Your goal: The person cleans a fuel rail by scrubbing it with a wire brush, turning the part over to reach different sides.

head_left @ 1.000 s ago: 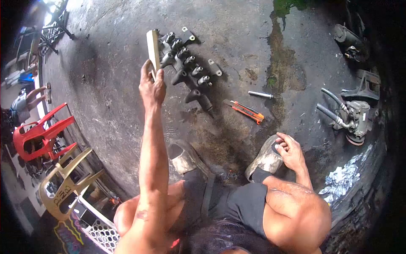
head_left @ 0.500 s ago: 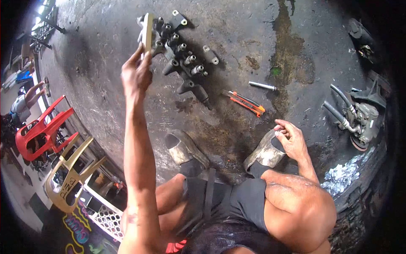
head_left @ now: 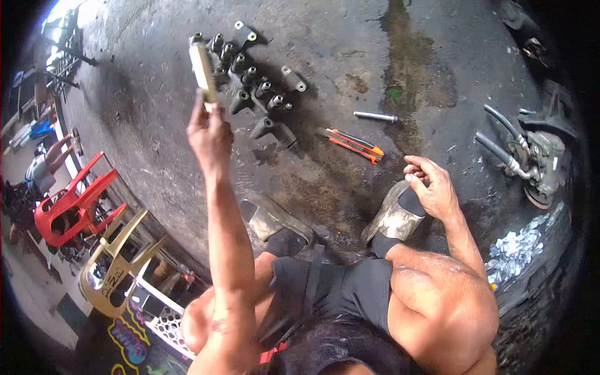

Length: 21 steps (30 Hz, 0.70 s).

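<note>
Head view: left fingers grip pale bar pointing lengthwise forward-left; right fingers half-curled.

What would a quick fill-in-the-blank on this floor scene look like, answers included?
The hand gripping the pale bar is the person's ____ one. The utility knife on the floor is black and ____. The right hand is near the shoe on the person's ____ foot.

Missing words: left; orange; right.
</note>
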{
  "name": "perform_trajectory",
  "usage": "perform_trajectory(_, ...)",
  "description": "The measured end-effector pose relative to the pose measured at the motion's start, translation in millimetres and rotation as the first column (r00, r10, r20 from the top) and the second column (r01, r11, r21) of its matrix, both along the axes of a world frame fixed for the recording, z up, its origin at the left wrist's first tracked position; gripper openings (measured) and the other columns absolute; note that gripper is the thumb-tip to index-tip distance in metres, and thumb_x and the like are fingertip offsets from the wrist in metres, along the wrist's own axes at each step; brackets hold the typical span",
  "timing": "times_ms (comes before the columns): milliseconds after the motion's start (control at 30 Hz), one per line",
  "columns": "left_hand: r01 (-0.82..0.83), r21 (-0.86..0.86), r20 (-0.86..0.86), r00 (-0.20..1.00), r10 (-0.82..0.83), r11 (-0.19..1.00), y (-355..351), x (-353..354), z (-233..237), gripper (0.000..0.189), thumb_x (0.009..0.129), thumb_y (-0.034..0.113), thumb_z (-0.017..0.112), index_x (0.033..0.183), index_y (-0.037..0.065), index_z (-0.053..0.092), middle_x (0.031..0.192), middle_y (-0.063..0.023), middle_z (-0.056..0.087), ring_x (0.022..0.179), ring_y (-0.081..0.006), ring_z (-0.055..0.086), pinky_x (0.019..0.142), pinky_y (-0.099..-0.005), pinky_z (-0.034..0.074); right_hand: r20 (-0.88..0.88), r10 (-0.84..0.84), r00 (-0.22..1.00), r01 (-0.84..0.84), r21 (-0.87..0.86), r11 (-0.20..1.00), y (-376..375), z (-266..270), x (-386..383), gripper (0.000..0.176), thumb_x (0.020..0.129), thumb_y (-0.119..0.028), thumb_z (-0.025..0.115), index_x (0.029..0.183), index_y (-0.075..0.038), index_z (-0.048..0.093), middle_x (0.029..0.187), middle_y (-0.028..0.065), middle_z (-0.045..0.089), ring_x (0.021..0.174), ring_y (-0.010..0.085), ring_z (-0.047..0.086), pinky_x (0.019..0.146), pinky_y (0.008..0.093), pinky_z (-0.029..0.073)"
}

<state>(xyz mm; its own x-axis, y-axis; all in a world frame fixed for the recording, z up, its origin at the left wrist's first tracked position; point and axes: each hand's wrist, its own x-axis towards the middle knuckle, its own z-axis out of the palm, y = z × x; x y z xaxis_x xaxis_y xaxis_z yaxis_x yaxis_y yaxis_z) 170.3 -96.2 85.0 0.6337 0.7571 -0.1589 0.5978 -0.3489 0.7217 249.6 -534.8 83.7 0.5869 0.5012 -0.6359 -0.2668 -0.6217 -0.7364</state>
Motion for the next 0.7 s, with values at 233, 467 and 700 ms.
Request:
perform_trajectory(233, -0.012, -0.057, -0.128, 0.992, 0.005, 0.998, 58.7, 24.0, 36.6, 0.050, 0.095, 0.021, 0.066, 0.142, 0.013, 0.052, 0.078, -0.0048, 0.063, 0.051, -0.0058, 0.050, 0.041, -0.0241, 0.040, 0.093, -0.044, 0.995, 0.044, 0.009, 0.999, -15.6, 9.6, -15.8, 0.036, 0.087, -0.002, 0.065, 0.123, -0.001, 0.062, 0.101, 0.0074, 0.067, 0.086, 0.0133, 0.064, 0.075, 0.0269, 0.052)
perform_trajectory(467, -0.028, -0.098, 0.035, 0.999, 0.032, 0.995, 50.3, 10.5, 52.9, 0.047, 0.097, 0.023, 0.064, 0.141, 0.013, 0.052, 0.091, -0.0096, 0.072, 0.055, -0.0028, 0.054, 0.042, -0.0188, 0.045, 0.128, 0.018, 0.992, -0.022, 0.025, 0.999, -7.2, 13.1, -19.5, 0.035, 0.088, -0.002, 0.065, 0.122, -0.001, 0.062, 0.100, 0.0074, 0.067, 0.085, 0.0132, 0.064, 0.074, 0.0264, 0.052)
perform_trajectory(700, 0.335, 0.027, -0.417, 0.860, -0.294, 0.942, 107.4, 127.6, 7.5, 0.042, 0.093, 0.030, 0.061, 0.131, 0.013, 0.064, 0.069, -0.0088, 0.067, 0.057, -0.0135, 0.061, 0.053, -0.0330, 0.052, 0.116, 0.075, 0.990, -0.076, 0.004, 0.997, 1.3, 16.8, -19.4, 0.035, 0.086, -0.002, 0.064, 0.122, 0.001, 0.062, 0.099, 0.0083, 0.067, 0.085, 0.0142, 0.064, 0.075, 0.0272, 0.052)
